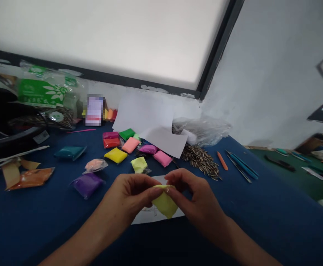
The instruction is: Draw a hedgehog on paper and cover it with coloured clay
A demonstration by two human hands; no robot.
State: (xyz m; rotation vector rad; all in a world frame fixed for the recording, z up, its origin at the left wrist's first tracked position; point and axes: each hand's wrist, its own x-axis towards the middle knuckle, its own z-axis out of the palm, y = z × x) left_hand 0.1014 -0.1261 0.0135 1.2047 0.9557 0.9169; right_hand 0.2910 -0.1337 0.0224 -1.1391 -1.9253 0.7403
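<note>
in the head view, we pinch a yellow piece [166,204] by its top edge with left hand [132,194] and right hand [196,194] above the white paper [142,218], its long axis running roughly top to bottom, tapered end pointing down.

Yellow piece [165,205] — in both hands [128,195] [198,195]

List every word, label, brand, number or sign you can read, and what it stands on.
None reads with certainty.
Green-printed bag: white characters, too blurred.
Round sticker: too blurred.
White tag: too small.
Upright box: pixelated, unreadable.
Lower paper sheet: line marks, no legible words.
Held yellow piece: no lettering visible.
</note>
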